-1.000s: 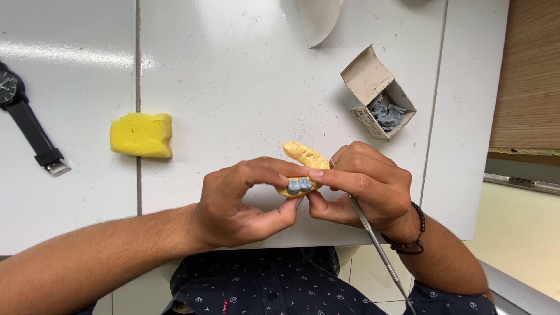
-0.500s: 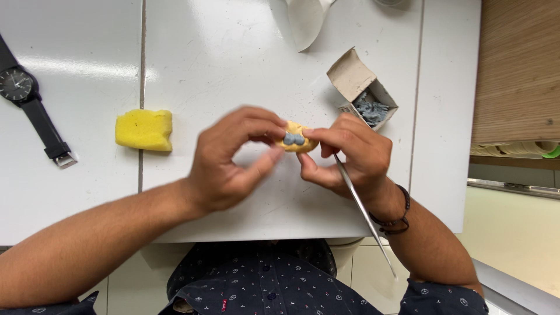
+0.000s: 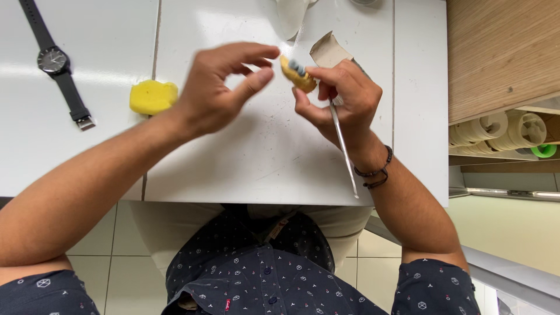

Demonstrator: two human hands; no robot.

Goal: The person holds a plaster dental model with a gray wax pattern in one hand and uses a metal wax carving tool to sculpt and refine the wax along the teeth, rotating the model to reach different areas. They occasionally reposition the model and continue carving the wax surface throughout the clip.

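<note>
My right hand [image 3: 341, 96] pinches a small yellow moulded piece [image 3: 296, 74] with a grey patch on its top, held above the white table [image 3: 233, 157]. The same hand also holds a thin metal tool [image 3: 344, 151] that points down toward me past the wrist. My left hand [image 3: 219, 87] hovers just left of the yellow piece with its fingers spread and curled, not touching it and holding nothing.
A yellow lump [image 3: 153, 96] lies on the table left of my left hand. A black wristwatch [image 3: 55, 61] lies at the far left. A small open cardboard box [image 3: 329, 51] sits behind my right hand. A wooden cabinet [image 3: 501, 52] stands to the right.
My left hand has let go of the yellow piece and opened. Both hands have moved farther away from me over the table, and the right hand alone holds the piece now.
</note>
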